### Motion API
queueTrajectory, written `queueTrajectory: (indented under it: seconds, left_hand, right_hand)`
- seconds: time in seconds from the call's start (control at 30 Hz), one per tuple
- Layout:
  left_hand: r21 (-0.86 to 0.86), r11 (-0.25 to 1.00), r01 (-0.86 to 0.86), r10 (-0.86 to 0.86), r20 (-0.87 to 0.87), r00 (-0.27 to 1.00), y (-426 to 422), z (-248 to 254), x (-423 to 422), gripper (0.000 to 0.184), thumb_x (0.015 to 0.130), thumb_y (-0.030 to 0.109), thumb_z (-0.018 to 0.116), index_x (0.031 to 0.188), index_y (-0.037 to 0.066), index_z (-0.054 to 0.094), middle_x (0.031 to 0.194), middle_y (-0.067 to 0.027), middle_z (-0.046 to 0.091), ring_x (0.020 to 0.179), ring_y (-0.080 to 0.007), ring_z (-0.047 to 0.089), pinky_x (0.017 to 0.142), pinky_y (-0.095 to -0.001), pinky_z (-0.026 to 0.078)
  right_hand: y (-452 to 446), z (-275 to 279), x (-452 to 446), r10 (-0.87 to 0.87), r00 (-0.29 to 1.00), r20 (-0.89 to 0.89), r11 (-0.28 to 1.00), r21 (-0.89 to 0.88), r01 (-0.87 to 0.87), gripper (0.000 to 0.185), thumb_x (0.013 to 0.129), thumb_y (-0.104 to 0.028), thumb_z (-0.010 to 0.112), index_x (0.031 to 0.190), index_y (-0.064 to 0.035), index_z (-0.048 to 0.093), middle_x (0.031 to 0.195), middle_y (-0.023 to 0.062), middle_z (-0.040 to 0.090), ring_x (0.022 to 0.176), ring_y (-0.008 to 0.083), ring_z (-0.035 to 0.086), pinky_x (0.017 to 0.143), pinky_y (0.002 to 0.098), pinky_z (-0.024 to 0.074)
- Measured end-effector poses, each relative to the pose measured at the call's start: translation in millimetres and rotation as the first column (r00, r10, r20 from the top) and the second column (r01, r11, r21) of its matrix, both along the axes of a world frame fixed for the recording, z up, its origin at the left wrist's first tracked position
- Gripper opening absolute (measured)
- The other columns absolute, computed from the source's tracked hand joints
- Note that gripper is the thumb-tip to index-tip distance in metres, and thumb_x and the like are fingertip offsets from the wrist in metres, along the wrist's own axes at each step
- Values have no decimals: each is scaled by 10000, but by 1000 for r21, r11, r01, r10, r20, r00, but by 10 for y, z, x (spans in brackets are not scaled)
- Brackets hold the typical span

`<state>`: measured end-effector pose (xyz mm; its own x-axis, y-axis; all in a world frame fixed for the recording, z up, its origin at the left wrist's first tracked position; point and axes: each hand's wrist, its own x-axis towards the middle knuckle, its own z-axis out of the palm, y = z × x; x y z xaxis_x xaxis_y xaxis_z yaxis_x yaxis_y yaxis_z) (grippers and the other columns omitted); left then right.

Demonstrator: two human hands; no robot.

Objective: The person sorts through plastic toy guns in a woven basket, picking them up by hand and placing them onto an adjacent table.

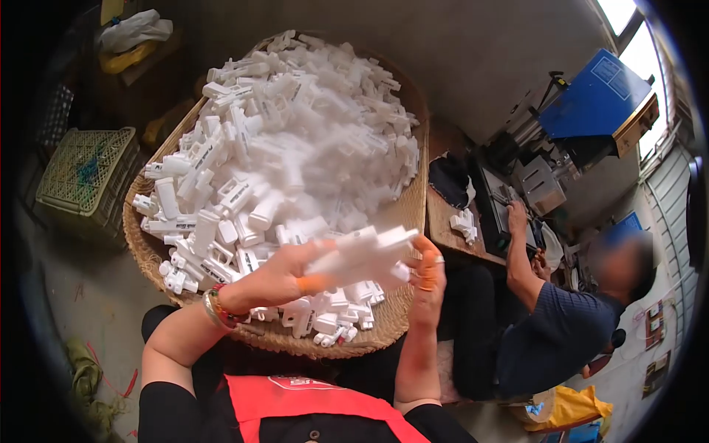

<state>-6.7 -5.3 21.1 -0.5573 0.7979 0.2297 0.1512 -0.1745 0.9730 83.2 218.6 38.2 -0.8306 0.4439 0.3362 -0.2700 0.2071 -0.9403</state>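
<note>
A white plastic toy pistol [362, 255], smeared by motion, is held up over the near side of a large woven basket [258, 341]. My left hand [284, 273] is closed around its left end, with an orange band on a finger and bracelets at the wrist. At the other end, my right hand [428, 284], also wearing orange finger bands, has its fingers bent against the piece. Whether one or two pieces are between my hands cannot be made out. Heaped in the basket are many similar white toy pistols [236, 196], some with dark lettering.
On the right a co-worker [561, 325] sits at a bench with a blue machine [598, 96]. One white piece [464, 226] lies on the wooden bench top [439, 221]. A plastic crate [85, 173] stands left, and a yellow sack [572, 407] lies at lower right.
</note>
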Motion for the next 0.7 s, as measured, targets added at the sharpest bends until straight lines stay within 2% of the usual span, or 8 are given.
queueTrajectory:
  seconds: [0.07,0.17,0.3,0.37,0.53,0.57,0.63,0.7]
  left_hand:
    - [-63,996,66,-57,125,990,-81,99,-18,478,864,177,614,1292,52,443,961,-33,599,803,-73,562,696,-245,477]
    - [-119,980,157,-128,220,967,-77,168,-6,490,857,203,627,1290,53,453,949,-27,603,781,-74,569,687,-247,478]
    - [-192,966,174,-115,286,951,-91,278,-23,471,835,214,638,1265,73,508,835,-1,608,649,-65,530,579,-212,423]
    - [-180,970,164,-104,304,947,-96,219,-59,429,838,182,642,1229,52,523,817,-2,613,629,-60,542,556,-203,427]
    - [-137,985,106,-53,341,938,-102,223,-41,371,838,141,653,1176,30,548,791,-15,620,586,-54,540,512,-193,423]
    - [-140,984,113,-59,345,937,-75,183,-41,371,838,141,653,1176,30,548,791,-15,620,586,-54,540,512,-193,423]
    - [-205,977,51,-9,199,980,-5,73,-53,364,838,137,653,1171,31,547,780,-7,618,584,-48,532,506,-194,415]
    - [-171,985,2,33,205,978,-21,78,-51,358,838,147,654,1159,27,550,751,10,600,570,-36,509,499,-194,402]
  right_hand:
    - [117,105,64,85,994,-69,990,-103,-91,383,955,-370,437,1055,-19,554,881,32,575,659,69,554,536,189,411]
    - [49,288,93,208,972,109,977,25,-212,249,911,-295,564,895,-47,550,698,-19,535,582,44,487,519,181,383]
    - [166,224,43,381,903,199,923,-24,-384,231,902,-267,586,820,-56,538,670,-31,520,576,36,471,504,175,361]
    - [162,157,30,359,914,187,933,-57,-355,229,911,-245,573,792,-52,541,637,-32,511,559,38,463,496,179,360]
    - [123,3,60,256,966,23,963,76,-257,249,925,-244,542,756,-62,521,635,-7,508,523,67,470,491,202,381]
    - [63,-31,29,186,983,-1,979,-80,-186,236,921,-221,553,751,-57,542,622,-20,522,516,46,460,479,193,363]
    - [121,-194,10,183,981,59,968,-187,-170,238,926,-230,543,755,-65,545,649,-9,547,553,60,515,477,198,381]
    - [179,-341,34,310,936,165,904,-357,-236,236,922,-289,539,939,-55,546,810,26,590,710,106,585,556,225,449]
